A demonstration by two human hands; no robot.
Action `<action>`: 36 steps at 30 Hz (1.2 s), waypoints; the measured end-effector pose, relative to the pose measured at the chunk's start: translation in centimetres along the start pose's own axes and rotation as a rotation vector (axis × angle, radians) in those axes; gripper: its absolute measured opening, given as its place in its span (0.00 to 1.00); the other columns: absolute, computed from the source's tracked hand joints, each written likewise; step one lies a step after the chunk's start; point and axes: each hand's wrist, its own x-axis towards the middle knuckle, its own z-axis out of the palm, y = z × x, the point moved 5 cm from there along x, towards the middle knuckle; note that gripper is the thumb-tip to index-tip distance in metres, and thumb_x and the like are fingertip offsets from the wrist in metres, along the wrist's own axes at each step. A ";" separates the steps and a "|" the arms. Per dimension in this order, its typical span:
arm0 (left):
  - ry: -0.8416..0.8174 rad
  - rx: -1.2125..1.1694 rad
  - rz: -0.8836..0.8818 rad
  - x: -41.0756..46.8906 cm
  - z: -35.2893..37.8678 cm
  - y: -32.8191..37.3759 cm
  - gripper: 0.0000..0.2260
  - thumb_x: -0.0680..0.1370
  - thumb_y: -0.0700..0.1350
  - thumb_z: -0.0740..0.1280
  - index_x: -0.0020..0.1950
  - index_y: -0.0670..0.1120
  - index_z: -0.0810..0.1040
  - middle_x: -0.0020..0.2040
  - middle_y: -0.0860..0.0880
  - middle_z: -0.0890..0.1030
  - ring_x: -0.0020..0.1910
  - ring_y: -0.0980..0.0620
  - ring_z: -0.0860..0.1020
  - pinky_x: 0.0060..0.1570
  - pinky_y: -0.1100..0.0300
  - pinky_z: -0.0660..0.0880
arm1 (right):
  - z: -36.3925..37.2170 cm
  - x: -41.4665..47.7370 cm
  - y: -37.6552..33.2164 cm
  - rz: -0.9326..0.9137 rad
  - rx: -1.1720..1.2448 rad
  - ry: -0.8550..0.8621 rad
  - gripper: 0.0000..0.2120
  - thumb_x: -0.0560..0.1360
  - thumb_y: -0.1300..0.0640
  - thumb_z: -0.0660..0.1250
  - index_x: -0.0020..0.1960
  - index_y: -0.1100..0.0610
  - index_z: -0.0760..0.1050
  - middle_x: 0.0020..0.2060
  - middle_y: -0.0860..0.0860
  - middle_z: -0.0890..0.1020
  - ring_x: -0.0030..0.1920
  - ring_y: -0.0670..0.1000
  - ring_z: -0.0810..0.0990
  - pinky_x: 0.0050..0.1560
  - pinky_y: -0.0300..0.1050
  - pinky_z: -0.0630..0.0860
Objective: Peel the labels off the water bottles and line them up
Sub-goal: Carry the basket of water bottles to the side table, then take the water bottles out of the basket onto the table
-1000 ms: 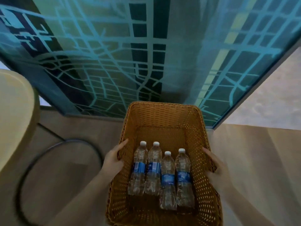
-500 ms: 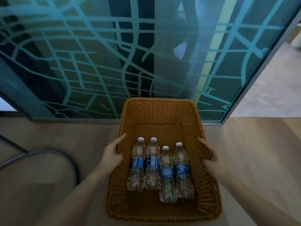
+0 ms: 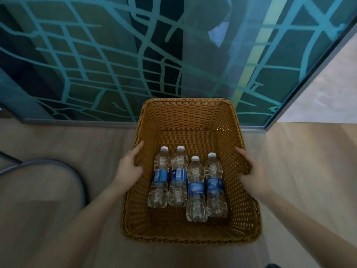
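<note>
A brown wicker basket sits low over the wooden floor, right in front of me. Several clear water bottles with white caps and blue labels lie side by side on its bottom, caps pointing away from me. My left hand grips the basket's left rim, with the thumb over the edge and the fingers along the outside. On the right rim, my right hand grips the same way. I cannot tell whether the basket rests on the floor.
A glass wall with a teal street-map pattern stands just behind the basket. A dark metal ring of a furniture base lies on the floor at the left. Pale wooden floor spreads to the right.
The basket has moved with both hands toward the glass wall and lower to the floor. The round tabletop at the left has left the view. Both hands keep their hold.
</note>
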 end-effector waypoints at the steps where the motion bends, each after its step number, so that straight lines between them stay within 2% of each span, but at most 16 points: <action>1: 0.001 0.010 0.004 0.0 0.0 0.1 0.36 0.77 0.32 0.67 0.80 0.55 0.61 0.72 0.51 0.69 0.67 0.59 0.66 0.64 0.70 0.63 | 0.0 0.0 -0.1 -0.007 -0.022 0.004 0.39 0.73 0.75 0.68 0.76 0.45 0.66 0.67 0.40 0.70 0.58 0.29 0.72 0.49 0.17 0.68; 3: -0.007 0.044 0.006 -0.1 0.1 0.3 0.35 0.78 0.31 0.66 0.81 0.54 0.61 0.75 0.47 0.68 0.67 0.58 0.65 0.66 0.65 0.63 | 0.0 0.0 -0.2 -0.007 -0.072 0.006 0.40 0.74 0.74 0.68 0.77 0.45 0.64 0.68 0.39 0.68 0.60 0.29 0.70 0.48 0.16 0.68; 5: -0.010 0.096 0.010 -0.2 0.1 0.6 0.35 0.78 0.30 0.65 0.81 0.53 0.61 0.76 0.44 0.68 0.69 0.55 0.67 0.66 0.65 0.62 | 0.0 -0.1 -0.4 0.010 -0.108 0.011 0.40 0.75 0.72 0.68 0.78 0.43 0.62 0.68 0.39 0.66 0.66 0.37 0.67 0.48 0.17 0.68; 7: -0.007 0.111 0.019 -0.3 0.0 0.7 0.35 0.78 0.30 0.64 0.81 0.52 0.60 0.76 0.43 0.68 0.71 0.51 0.68 0.66 0.65 0.63 | 0.0 -0.2 -0.5 -0.001 -0.133 0.007 0.40 0.75 0.71 0.69 0.79 0.44 0.61 0.68 0.39 0.66 0.68 0.40 0.65 0.54 0.21 0.65; 10: -0.009 0.149 0.036 -0.2 0.1 0.7 0.35 0.78 0.30 0.65 0.81 0.51 0.60 0.76 0.42 0.68 0.72 0.48 0.69 0.66 0.64 0.63 | 0.1 -0.2 -0.7 -0.032 -0.150 0.019 0.40 0.73 0.70 0.71 0.78 0.44 0.63 0.70 0.42 0.69 0.68 0.42 0.67 0.64 0.34 0.67; 15: -0.038 0.320 0.043 -0.1 0.5 0.4 0.34 0.79 0.36 0.66 0.82 0.52 0.56 0.75 0.37 0.67 0.68 0.40 0.73 0.65 0.55 0.70 | 0.0 -0.4 -1.0 -0.022 -0.223 0.019 0.40 0.73 0.68 0.72 0.77 0.43 0.62 0.74 0.49 0.70 0.69 0.49 0.71 0.66 0.43 0.70; 19: -0.123 0.318 -0.050 -0.1 -0.1 0.6 0.34 0.80 0.40 0.65 0.82 0.56 0.54 0.75 0.38 0.62 0.60 0.45 0.74 0.61 0.56 0.72 | -0.1 -0.8 -2.1 0.022 -0.232 -0.030 0.42 0.74 0.64 0.72 0.80 0.44 0.56 0.76 0.53 0.66 0.72 0.55 0.70 0.65 0.42 0.68; 21: -0.109 0.428 -0.071 -0.2 -0.4 1.6 0.33 0.81 0.46 0.65 0.81 0.59 0.53 0.76 0.39 0.57 0.65 0.40 0.69 0.66 0.49 0.71 | -0.6 -1.1 -3.7 -0.049 -0.397 0.096 0.40 0.75 0.59 0.72 0.80 0.43 0.55 0.77 0.56 0.63 0.73 0.59 0.69 0.71 0.50 0.69; 22: -0.064 0.527 -0.024 -0.4 -0.5 2.6 0.32 0.80 0.48 0.65 0.81 0.59 0.54 0.75 0.39 0.56 0.69 0.36 0.65 0.69 0.44 0.68 | -0.7 -1.5 -4.8 -0.127 -0.487 0.172 0.38 0.76 0.56 0.71 0.79 0.42 0.56 0.76 0.57 0.62 0.74 0.60 0.67 0.73 0.54 0.69; 23: -0.010 0.617 0.059 -0.7 -0.5 4.0 0.32 0.79 0.48 0.66 0.80 0.57 0.56 0.75 0.39 0.57 0.71 0.35 0.62 0.69 0.41 0.67 | -0.5 -2.0 -5.9 -0.223 -0.553 0.233 0.36 0.76 0.54 0.71 0.78 0.42 0.57 0.75 0.56 0.63 0.73 0.59 0.67 0.72 0.54 0.69; 25: 0.075 0.660 0.241 -1.3 0.1 6.8 0.29 0.78 0.46 0.68 0.78 0.51 0.63 0.72 0.39 0.63 0.71 0.36 0.63 0.70 0.41 0.67 | 0.6 -2.7 -7.7 -0.380 -0.622 0.279 0.33 0.77 0.52 0.69 0.77 0.43 0.59 0.71 0.53 0.67 0.70 0.54 0.70 0.66 0.44 0.70; 26: 0.086 0.640 0.298 -1.6 0.7 8.0 0.27 0.78 0.46 0.68 0.76 0.48 0.66 0.70 0.40 0.66 0.70 0.38 0.65 0.70 0.43 0.68 | 1.5 -2.8 -8.1 -0.400 -0.626 0.263 0.32 0.77 0.52 0.69 0.76 0.43 0.60 0.70 0.51 0.69 0.69 0.51 0.71 0.63 0.41 0.69; 28: 0.041 0.579 0.319 -1.9 2.7 9.4 0.25 0.78 0.47 0.69 0.74 0.47 0.69 0.66 0.43 0.71 0.66 0.43 0.70 0.65 0.49 0.72 | 3.3 -2.7 -7.7 -0.315 -0.530 0.191 0.31 0.77 0.51 0.69 0.76 0.45 0.61 0.70 0.50 0.71 0.67 0.49 0.72 0.61 0.39 0.68; 31: -0.180 0.381 0.103 -2.3 7.4 9.3 0.20 0.77 0.52 0.71 0.65 0.44 0.73 0.56 0.46 0.80 0.48 0.52 0.78 0.47 0.59 0.78 | 5.6 -2.2 -5.0 0.028 -0.301 0.098 0.32 0.76 0.49 0.71 0.76 0.54 0.63 0.68 0.56 0.75 0.66 0.55 0.74 0.61 0.43 0.69; 33: -0.299 0.291 -0.106 -2.6 10.7 7.7 0.17 0.77 0.57 0.71 0.54 0.45 0.76 0.43 0.48 0.81 0.37 0.54 0.77 0.36 0.60 0.74 | 6.7 -2.1 -2.7 0.266 -0.241 0.047 0.35 0.76 0.46 0.71 0.75 0.60 0.63 0.67 0.59 0.76 0.66 0.59 0.75 0.58 0.44 0.71; 36: -0.381 0.297 -0.256 -2.9 14.1 5.2 0.18 0.76 0.60 0.70 0.44 0.44 0.76 0.36 0.48 0.78 0.34 0.52 0.77 0.31 0.59 0.70 | 7.8 -2.0 -0.2 0.428 -0.278 -0.017 0.36 0.75 0.45 0.73 0.73 0.64 0.64 0.67 0.60 0.76 0.67 0.61 0.76 0.56 0.44 0.71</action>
